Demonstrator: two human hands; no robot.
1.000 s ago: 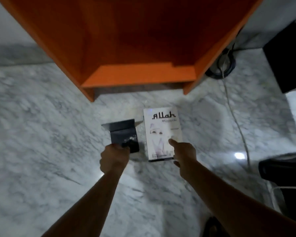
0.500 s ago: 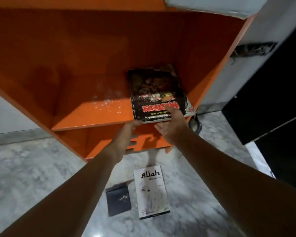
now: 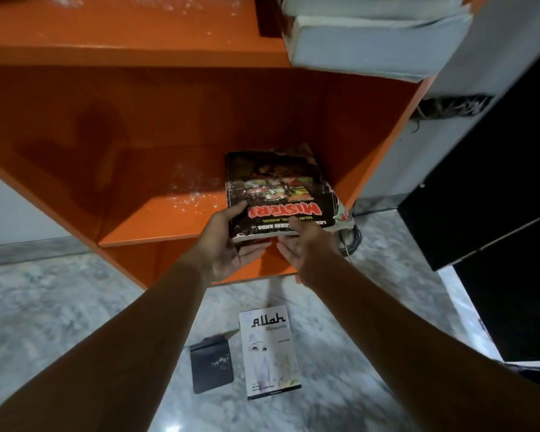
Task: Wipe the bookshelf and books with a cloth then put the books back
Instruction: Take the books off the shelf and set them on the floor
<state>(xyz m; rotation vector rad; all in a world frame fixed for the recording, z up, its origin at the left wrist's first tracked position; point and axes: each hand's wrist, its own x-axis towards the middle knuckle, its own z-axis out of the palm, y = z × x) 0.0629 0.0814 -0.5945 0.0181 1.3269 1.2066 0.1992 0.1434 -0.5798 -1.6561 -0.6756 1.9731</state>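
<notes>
Now on the orange bookshelf [image 3: 156, 222], at its middle board's front right corner, the dark book [image 3: 278, 182] has gained my left hand [image 3: 228, 254] beside my right hand [image 3: 309, 251]; both pinch its near edge, thumbs above, fingers beneath.

A single view is given, taken by a wide-angle camera worn on the head. It is aimed forward and steeply down, so the orange bookshelf [image 3: 175, 219] is looked into from in front and above, at close range; its upper board is cut off by the top edge. Both forearms are seen entering from the bottom edge. The left hand [image 3: 228, 251] and right hand [image 3: 306, 244] are caught just above the centre, at the MISTERI book [image 3: 281, 194] on the middle shelf. The marble floor [image 3: 60, 322] is taken in across the lower half, well below the lens. The shelf's sides are splayed widely towards the frame's borders.
</notes>
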